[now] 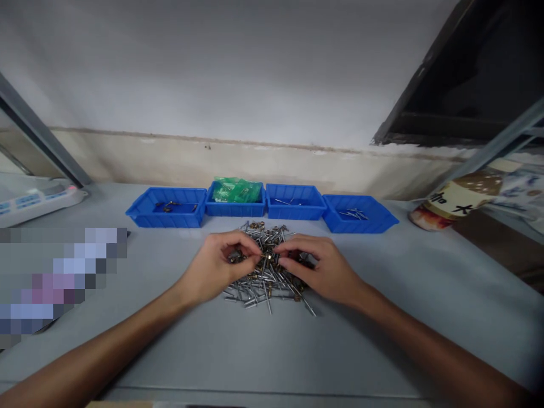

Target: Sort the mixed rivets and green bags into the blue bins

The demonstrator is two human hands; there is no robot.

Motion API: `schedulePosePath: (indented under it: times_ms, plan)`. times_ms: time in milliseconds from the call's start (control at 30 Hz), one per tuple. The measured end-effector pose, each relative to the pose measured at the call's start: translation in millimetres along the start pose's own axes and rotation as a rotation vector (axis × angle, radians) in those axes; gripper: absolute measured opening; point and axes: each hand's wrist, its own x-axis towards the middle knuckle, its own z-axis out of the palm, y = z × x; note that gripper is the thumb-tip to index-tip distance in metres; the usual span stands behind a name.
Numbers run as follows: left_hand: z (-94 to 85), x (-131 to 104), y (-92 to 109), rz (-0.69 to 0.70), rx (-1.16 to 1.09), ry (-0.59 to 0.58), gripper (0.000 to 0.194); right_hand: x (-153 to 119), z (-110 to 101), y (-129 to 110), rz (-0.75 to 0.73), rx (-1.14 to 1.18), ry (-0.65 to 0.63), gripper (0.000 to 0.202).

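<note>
My left hand (225,262) pinches a small shiny brass-coloured piece (269,256) between thumb and fingertips, just above a loose pile. Close on its other side, my right hand (325,265) has its thumb and forefinger drawn together in a pinch; what lies between them is too small to make out. Under both hands spreads the heap of silver blind rivets (255,292) with long thin stems, with darker brass-coloured parts (297,297) mixed in. The fingers cover part of the heap.
Four blue bins stand in a row behind the pile: one with brass-coloured parts (165,218), one with a green plastic bag (236,190), two with thin silver pieces (355,214). A labelled jar (457,198) stands right; a power strip (42,198) lies left, beyond a blurred patch.
</note>
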Motion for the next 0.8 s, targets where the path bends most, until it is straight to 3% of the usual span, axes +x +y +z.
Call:
schedulePosePath:
  times_ms: [167, 467, 800]
  plan:
    - [3.8, -4.3, -0.4, 0.037, -0.043, -0.014, 0.008, -0.1, 7.5, -7.0, 0.000, 0.054, -0.069, 0.008]
    - [5.6, -4.9, -2.8, 0.082, 0.021, -0.029, 0.010, 0.1, 8.5, -10.4, 0.000, 0.067, -0.077, 0.011]
    - [8.3, -8.3, -4.0, 0.033, 0.123, -0.103, 0.005, -3.1, 11.7, -6.7, 0.011, 0.079, -0.004, 0.004]
